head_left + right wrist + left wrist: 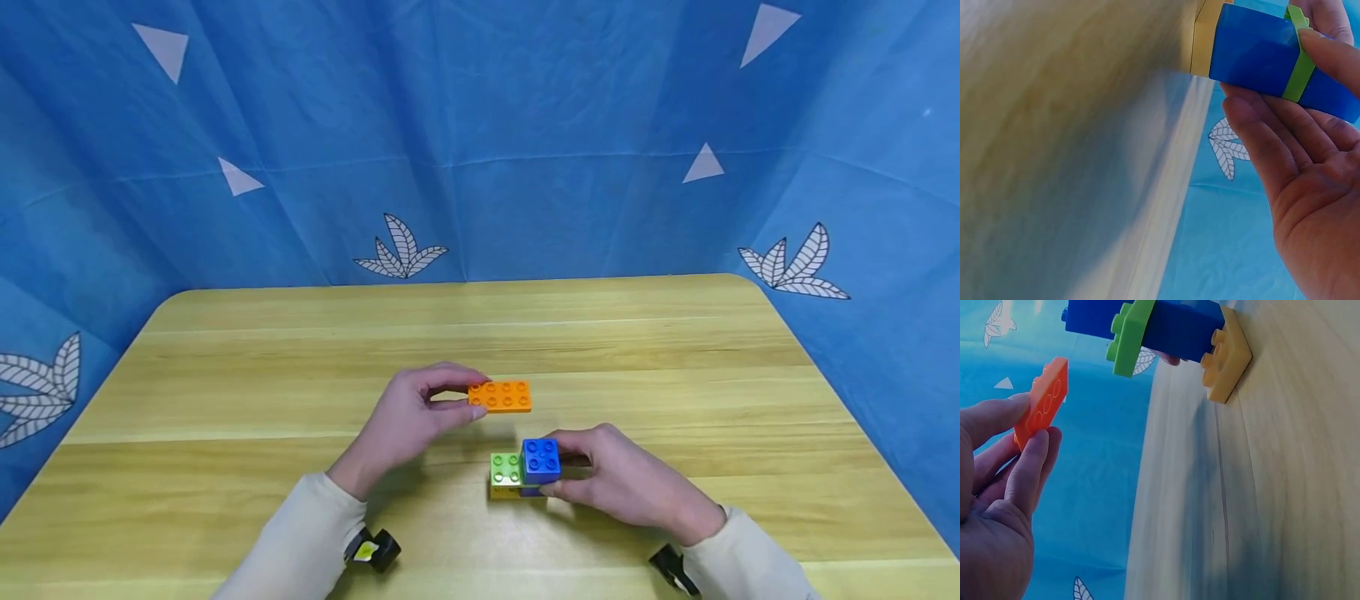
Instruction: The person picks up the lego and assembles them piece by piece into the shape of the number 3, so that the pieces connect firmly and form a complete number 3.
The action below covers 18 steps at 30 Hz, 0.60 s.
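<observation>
My left hand [408, 412] pinches one end of a flat orange building brick [512, 397], studs up, above the table. Its hollow underside shows in the left wrist view. Nearer to me, my right hand [633, 479] grips a small brick stack on the table from its right side. The stack has a yellow flat brick [1232, 359] at the bottom, a blue brick [1182, 328] on that, then a light green flat brick [506, 469] and a second blue brick [541, 461] on top. Bare green studs lie left of the top blue brick. The orange brick is apart from the stack.
The wood-grain table [225, 400] has rounded far corners. A blue cloth [525, 92] with white triangles and leaf prints hangs behind it and at both sides. Black straps with small devices [384, 550] sit at both wrists, over light sleeves.
</observation>
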Tool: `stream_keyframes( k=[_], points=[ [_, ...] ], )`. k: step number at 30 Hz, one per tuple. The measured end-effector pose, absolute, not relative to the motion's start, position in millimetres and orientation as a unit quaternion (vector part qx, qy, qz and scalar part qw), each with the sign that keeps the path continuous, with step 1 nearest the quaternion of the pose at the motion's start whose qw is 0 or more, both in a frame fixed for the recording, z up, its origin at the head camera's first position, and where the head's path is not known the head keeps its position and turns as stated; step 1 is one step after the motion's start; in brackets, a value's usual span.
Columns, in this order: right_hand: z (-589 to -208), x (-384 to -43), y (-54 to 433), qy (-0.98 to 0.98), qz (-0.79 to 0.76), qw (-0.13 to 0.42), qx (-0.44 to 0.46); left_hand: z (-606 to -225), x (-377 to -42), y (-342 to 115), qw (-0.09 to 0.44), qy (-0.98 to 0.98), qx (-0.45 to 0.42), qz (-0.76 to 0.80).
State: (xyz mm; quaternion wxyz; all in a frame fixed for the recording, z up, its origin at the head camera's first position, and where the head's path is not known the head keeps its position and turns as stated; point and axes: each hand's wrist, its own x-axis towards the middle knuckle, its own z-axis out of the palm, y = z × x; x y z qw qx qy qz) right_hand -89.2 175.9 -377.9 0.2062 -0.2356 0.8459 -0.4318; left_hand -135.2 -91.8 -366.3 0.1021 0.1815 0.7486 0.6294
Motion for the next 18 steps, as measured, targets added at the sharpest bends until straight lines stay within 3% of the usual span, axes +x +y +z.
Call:
stream_keyframes(
  k=[18],
  points=[
    [-374.4,-90.0,175.4,0.852,-0.423,0.215,-0.224,-357.1,-115.7,-91.1,0.111,0.725,0.184,0.654]
  ],
)
